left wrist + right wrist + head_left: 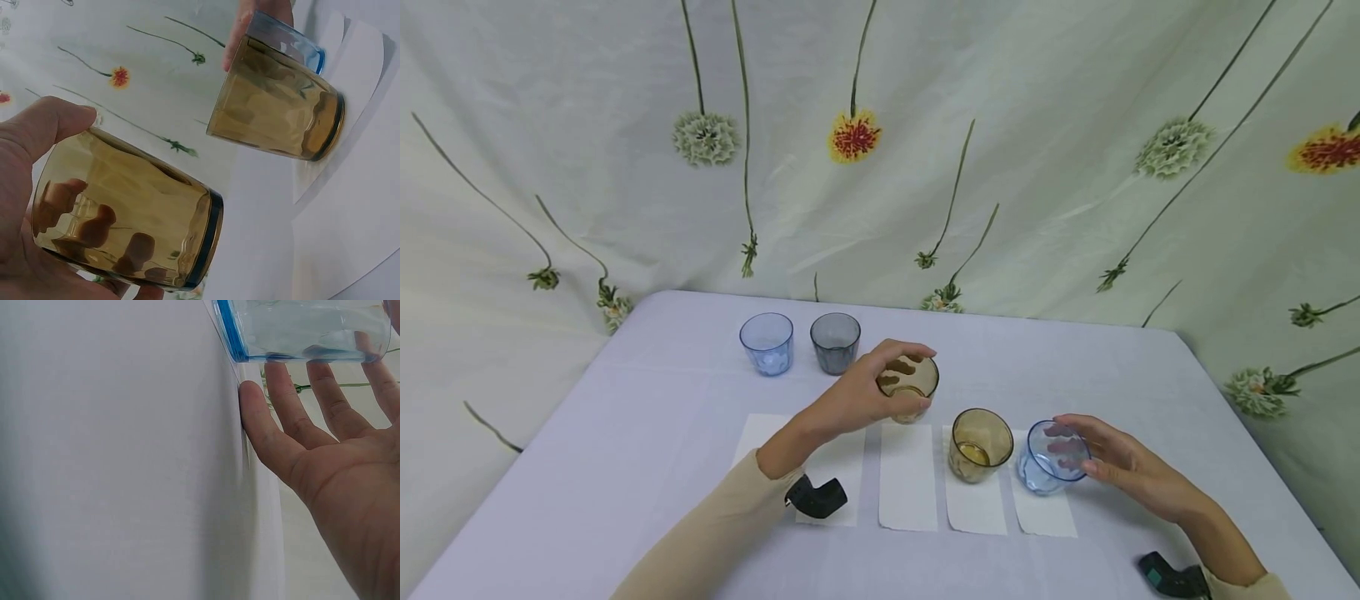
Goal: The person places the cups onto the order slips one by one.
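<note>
My left hand (865, 392) grips an amber glass tumbler (134, 219) with thumb and fingers on opposite sides; several fingers show through its wall. It overlaps the far edge of the paper strips in the head view. A second amber tumbler (980, 446) stands upright on a strip, with neither hand on it. At the right, my right hand (1138, 471) holds a clear blue tumbler (1041, 471) between thumb and fingers, low over the rightmost strip. In the right wrist view the fingers (331, 403) reach behind the blue tumbler, and the little finger stands apart from it.
Another blue tumbler (767, 350) and a grey tumbler (835, 346) stand at the back left of the white table (647, 400). Several white paper strips (907, 492) lie in a row near the middle. A flowered cloth (820, 217) hangs behind the table.
</note>
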`<state>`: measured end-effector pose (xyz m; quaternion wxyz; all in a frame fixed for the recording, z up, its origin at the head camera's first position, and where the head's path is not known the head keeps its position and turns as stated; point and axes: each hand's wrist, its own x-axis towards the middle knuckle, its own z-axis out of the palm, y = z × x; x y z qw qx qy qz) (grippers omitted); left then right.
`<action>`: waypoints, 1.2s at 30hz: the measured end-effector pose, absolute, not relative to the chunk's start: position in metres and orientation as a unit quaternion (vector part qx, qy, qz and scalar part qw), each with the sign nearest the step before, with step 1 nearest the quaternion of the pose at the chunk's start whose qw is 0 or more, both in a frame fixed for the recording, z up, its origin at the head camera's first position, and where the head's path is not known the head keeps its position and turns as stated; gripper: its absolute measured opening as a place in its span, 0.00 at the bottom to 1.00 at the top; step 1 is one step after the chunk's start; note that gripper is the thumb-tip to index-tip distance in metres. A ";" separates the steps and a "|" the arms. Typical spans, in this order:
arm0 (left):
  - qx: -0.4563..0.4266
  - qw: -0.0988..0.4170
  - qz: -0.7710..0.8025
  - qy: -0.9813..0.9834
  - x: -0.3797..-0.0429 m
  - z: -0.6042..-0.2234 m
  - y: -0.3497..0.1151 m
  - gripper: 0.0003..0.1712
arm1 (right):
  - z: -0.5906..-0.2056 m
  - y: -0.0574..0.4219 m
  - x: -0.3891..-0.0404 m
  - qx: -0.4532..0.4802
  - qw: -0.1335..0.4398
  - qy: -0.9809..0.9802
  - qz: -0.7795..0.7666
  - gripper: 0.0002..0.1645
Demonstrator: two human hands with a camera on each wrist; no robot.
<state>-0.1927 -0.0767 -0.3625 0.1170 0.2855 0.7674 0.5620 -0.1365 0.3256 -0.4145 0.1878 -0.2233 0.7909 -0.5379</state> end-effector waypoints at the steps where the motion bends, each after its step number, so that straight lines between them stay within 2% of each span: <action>1: 0.285 0.119 0.564 0.766 -0.191 -0.362 -0.077 0.32 | -0.415 0.325 -0.136 -0.223 0.188 0.792 -0.537 0.30; 17: 0.306 0.129 0.535 0.777 -0.170 -0.366 -0.078 0.31 | -0.414 0.326 -0.136 -0.234 0.187 0.788 -0.538 0.31; 36: 0.291 0.161 0.536 0.776 -0.162 -0.381 -0.073 0.31 | -0.414 0.326 -0.136 -0.235 0.182 0.790 -0.536 0.31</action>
